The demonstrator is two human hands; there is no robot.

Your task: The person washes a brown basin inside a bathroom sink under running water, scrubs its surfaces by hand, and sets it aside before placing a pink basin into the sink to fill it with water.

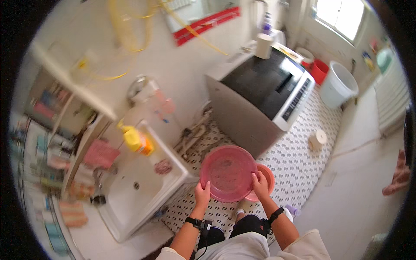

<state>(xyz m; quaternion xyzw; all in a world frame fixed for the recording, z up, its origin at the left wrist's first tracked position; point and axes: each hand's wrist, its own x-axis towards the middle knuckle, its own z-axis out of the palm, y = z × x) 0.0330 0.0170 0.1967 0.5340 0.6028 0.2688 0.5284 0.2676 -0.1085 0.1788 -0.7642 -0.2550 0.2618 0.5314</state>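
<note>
A round, translucent pink plastic basin (228, 173) is held out in front of my body, its inside facing up. My left hand (202, 193) grips its rim at the near left, with the thumb over the edge. On the opposite side my right hand (260, 185) has its fingers round the rim. Below and partly behind the basin stands an orange-pink bucket (266, 175), mostly covered by it. Both wrists wear black straps.
A white sink (130, 208) lies to the left, with a yellow pump bottle (138, 141) and a pink mesh sponge (163, 167) on its ledge. Ahead stands a top-loading washing machine (260, 86). A white bucket (338, 86), red bucket (319, 70) and paper roll (318, 138) are to the right.
</note>
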